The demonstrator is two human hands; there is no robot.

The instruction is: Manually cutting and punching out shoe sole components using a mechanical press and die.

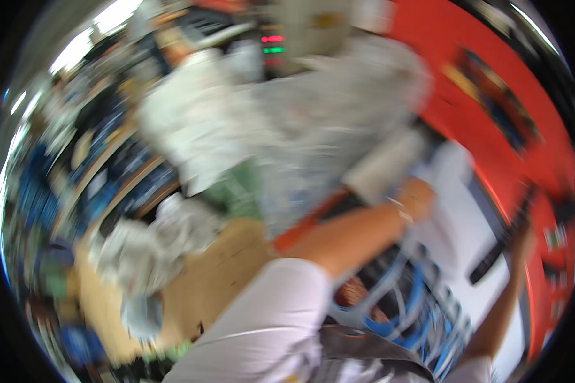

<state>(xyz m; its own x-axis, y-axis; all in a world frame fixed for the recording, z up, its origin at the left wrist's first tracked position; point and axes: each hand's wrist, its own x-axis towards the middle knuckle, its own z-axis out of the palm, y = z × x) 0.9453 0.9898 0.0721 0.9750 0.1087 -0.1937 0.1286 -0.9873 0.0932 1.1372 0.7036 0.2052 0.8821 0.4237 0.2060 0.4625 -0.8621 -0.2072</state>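
Black elongated tool [490,263] is located over the white surface [508,319], near the red table [421,41]. Right hand [524,237]: closed around the tool; exact finger placement is blurred. Left hand [418,196]: extended across the body, well apart from the right hand, beside a blurred white sheet-like item [450,220]; whether it grips that item cannot be determined. Blue cable-like loops [417,290] lie below the left forearm. A cardboard box [227,265] stands to the left.
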